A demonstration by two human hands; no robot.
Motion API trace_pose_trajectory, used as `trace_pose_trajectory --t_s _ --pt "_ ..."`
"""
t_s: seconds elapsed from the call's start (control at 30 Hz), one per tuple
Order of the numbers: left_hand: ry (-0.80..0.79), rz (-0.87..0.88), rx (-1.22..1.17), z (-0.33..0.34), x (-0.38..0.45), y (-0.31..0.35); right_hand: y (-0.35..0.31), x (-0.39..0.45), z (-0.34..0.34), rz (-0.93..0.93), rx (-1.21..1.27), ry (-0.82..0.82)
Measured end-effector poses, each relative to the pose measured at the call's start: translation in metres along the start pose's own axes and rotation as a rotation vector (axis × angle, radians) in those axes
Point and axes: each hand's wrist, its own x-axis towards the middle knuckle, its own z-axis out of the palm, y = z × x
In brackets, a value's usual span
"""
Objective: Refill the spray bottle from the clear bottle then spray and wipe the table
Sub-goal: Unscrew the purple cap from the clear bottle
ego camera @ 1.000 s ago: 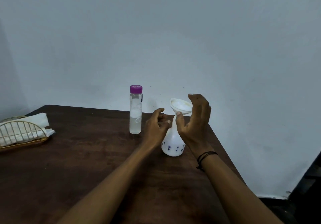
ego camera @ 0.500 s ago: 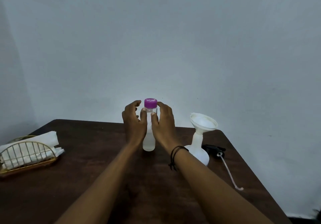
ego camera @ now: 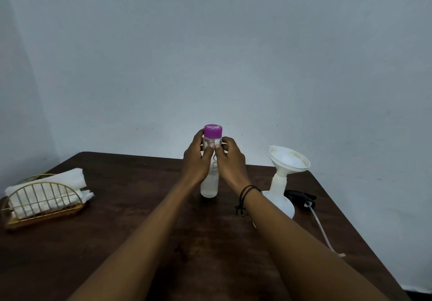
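Both hands have closed onto the clear bottle (ego camera: pixel 210 174) since a moment ago. The left hand (ego camera: pixel 196 160) and right hand (ego camera: pixel 230 160) grasp its upper body equally, directly ahead. It stands upright, purple cap (ego camera: pixel 213 131) on top. Right of the hands stands the funnel-topped spray bottle (ego camera: pixel 280 198).

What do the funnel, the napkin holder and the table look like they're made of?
Funnel: matte, slightly translucent white, probably plastic.
Napkin holder: thin gold-coloured bars in an arch, likely metal wire.
Table: dark brown with streaky grain, looks like wood or a wood-look veneer; hard to tell which.
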Motion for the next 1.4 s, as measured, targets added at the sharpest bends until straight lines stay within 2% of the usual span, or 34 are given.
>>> trace_pose_trajectory --t_s 0.27,0.47,0.73,0.87,1.07,1.4 --pt "0.067 0.010 -0.070 -0.004 -0.042 0.023 -0.015 -0.042 -0.022 -0.070 -0.013 -0.028" --pt "0.124 0.041 -0.090 -0.004 -0.083 0.041 -0.034 -0.085 -0.045 -0.051 0.077 -0.018" --pt "0.123 0.097 -0.016 0.001 -0.111 0.058 -0.046 -0.101 -0.058 0.010 -0.011 -0.051" --pt "0.088 0.126 -0.027 0.007 -0.110 0.054 -0.060 -0.093 -0.059 -0.023 -0.120 0.052" --pt "0.069 0.097 -0.054 0.007 -0.109 0.056 -0.064 -0.084 -0.063 -0.099 -0.102 0.148" --pt "-0.013 0.110 -0.071 -0.001 -0.103 0.053 -0.061 -0.077 -0.075 -0.125 -0.081 -0.021"
